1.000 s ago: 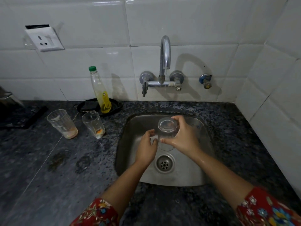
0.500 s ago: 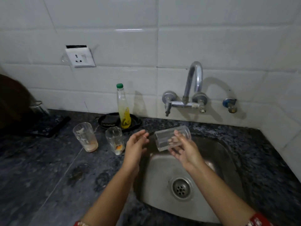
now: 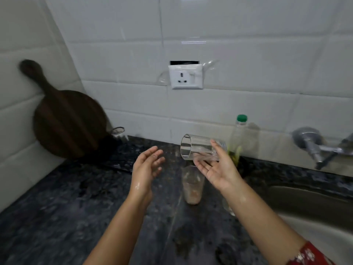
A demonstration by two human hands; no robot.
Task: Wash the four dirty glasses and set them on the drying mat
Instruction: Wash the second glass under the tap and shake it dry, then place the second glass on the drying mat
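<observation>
The right hand point(image 3: 217, 169) holds a clear glass point(image 3: 200, 148) on its side, above the dark speckled desk point(image 3: 57, 207). The mouth of this glass points to the left, and the fingers point(image 3: 216, 148) wrap it from behind and below, so the grip is closed around it. The left hand point(image 3: 148, 165) is just beside, with palm turned to the glass and the fingers half spread; its grip is open and has hold of nothing. It does not touch the glass. Both hands look wet.

Under the right hand a dirty glass point(image 3: 192, 186) stands upright on the desk, with pale residue at its bottom. A second glass point(image 3: 227, 206) is mostly hidden behind the right forearm. A bottle with a green cap point(image 3: 239, 134) stands behind, near the tiled wall. On the right is the rim of the sink point(image 3: 305, 196) and a part of the tap point(image 3: 315, 148). A dark round wooden board point(image 3: 65, 121) leans in the left corner, and a white socket point(image 3: 186, 76) is on the wall
</observation>
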